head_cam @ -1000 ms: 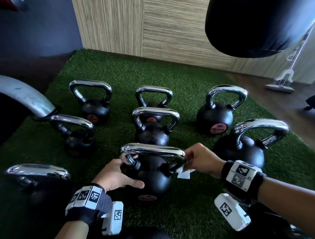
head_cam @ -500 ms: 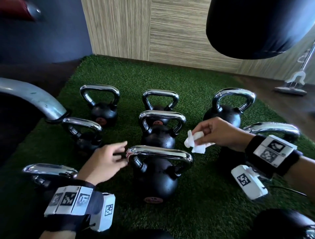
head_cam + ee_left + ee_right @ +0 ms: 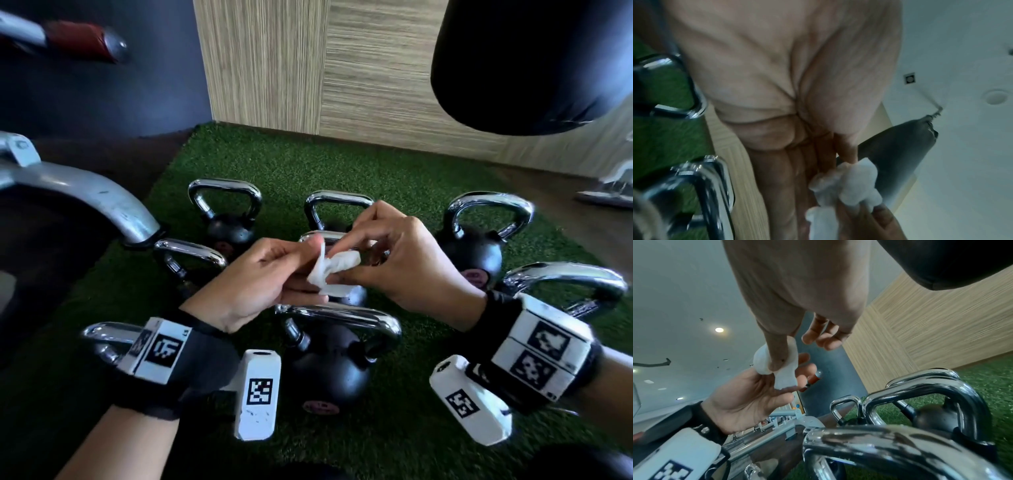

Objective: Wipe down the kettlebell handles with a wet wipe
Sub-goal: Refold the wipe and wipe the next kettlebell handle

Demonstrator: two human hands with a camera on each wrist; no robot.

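Your left hand [image 3: 253, 284] and right hand [image 3: 400, 260] meet above the nearest kettlebell [image 3: 329, 363] on the green turf [image 3: 394, 438]; both grips pinch the crumpled white wet wipe [image 3: 330, 274] between fingertips, clear of every chrome handle.

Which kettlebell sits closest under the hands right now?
The front-centre kettlebell, nearest the camera, its chrome handle just below both hands and the wet wipe. The others stand farther back or off to the sides.
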